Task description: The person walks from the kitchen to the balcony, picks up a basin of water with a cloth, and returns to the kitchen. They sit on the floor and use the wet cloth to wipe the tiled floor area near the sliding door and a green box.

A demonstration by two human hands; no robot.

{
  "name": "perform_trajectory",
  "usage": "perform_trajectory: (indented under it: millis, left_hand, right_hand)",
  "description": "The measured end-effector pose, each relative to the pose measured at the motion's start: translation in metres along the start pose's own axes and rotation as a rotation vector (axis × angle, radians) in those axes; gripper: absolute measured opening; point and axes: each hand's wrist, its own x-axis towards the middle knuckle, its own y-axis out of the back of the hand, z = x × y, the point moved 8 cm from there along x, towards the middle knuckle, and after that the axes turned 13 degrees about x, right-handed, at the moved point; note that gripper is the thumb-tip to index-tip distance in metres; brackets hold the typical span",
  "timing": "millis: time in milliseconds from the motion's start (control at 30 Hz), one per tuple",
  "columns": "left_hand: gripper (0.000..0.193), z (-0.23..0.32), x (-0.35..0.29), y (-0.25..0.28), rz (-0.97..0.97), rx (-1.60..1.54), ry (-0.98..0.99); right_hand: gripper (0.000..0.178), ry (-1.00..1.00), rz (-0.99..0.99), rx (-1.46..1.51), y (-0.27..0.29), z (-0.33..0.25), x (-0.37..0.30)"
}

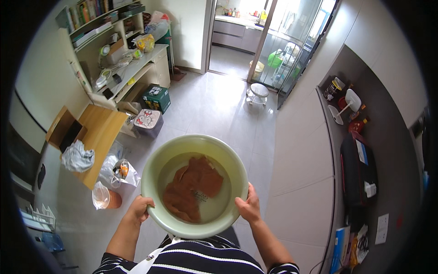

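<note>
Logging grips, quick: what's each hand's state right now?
Left hand: holding the pale-green basin by its left rim.
Right hand: holding its right rim.

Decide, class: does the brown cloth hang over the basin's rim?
No, the cloth lies wholly inside the basin.

I am holding a basin (196,141) before me, my left hand (140,208) gripping its left rim, my right hand (249,206) its right; a cloth (189,188) is lying inside. A table (107,132) is standing left, cabinets (301,182) right, a stool (259,91) beyond.
</note>
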Motion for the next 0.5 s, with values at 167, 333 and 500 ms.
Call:
perform_trajectory:
  millis: [167,333,500]
  left_hand:
    - [0.025,0.101,0.135,-0.071,-0.025,-0.011,0.004]
    - [0.025,0.216,0.246,-0.16,0.069,-0.029,0.007]
    - [0.032,0.282,0.352,-0.203,0.14,-0.096,0.046]
  right_hand:
    - [0.058,0.017,0.01,-0.033,0.038,-0.018,0.176]
    - [0.06,-0.041,-0.09,-0.045,0.07,-0.017,0.369]
    - [0.058,0.002,-0.161,-0.05,0.083,-0.035,0.544]
